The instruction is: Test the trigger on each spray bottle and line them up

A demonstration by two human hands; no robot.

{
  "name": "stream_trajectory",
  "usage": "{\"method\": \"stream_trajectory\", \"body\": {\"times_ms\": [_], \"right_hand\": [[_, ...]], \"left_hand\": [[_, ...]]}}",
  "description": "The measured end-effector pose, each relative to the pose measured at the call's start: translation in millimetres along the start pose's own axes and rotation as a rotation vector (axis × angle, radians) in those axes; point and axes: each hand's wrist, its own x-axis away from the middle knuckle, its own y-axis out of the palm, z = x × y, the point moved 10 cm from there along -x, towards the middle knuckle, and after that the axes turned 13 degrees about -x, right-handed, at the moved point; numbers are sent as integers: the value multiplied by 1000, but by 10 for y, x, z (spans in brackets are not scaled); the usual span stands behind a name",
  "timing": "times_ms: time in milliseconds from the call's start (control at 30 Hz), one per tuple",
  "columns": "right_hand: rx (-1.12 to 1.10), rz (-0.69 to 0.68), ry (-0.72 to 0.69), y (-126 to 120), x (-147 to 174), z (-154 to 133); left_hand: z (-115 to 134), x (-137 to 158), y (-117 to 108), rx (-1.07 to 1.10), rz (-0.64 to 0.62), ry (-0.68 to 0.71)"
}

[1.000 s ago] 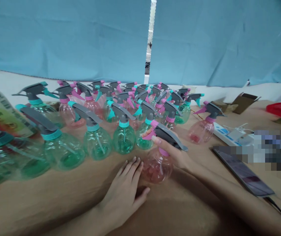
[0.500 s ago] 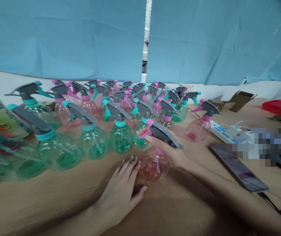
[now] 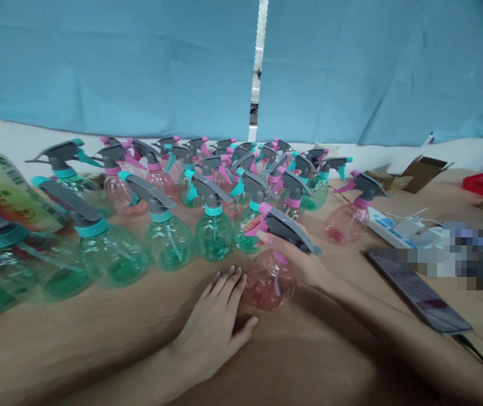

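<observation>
Many spray bottles (image 3: 215,237) crowd the surface (image 3: 140,321) from nine to three o'clock, blue sheeting (image 3: 148,67) at twelve. At five, the right hand (image 3: 292,256) has its grip clamped on a pink spray bottle (image 3: 270,286); at seven, the left hand (image 3: 216,320) lies fingers apart.

Printed bottle (image 3: 17,194) runs off left edge, lettering too blurred to read. Right hand (image 3: 303,262) sits partly hidden behind pink spray bottle (image 3: 270,285). Pixelation masks part of phone (image 3: 425,299), items beyond. Back-row sprayers (image 3: 224,146) overlap, bodies mostly hidden.
</observation>
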Motion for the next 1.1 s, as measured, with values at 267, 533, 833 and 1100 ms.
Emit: {"method": "stream_trajectory", "body": {"times_ms": [267,533,833,1100], "right_hand": [[-11,16,11,-41,10,75],[-59,20,7,-69,12,127],[-41,4,-14,-48,13,99],[-112,-18,-13,-38,-1,109]], "left_hand": [[-17,3,-8,29,27,-8],[-13,-8,-22,5,29,-5],[-14,-14,-23,4,7,1],[5,0,-12,-16,-1,8]]}}
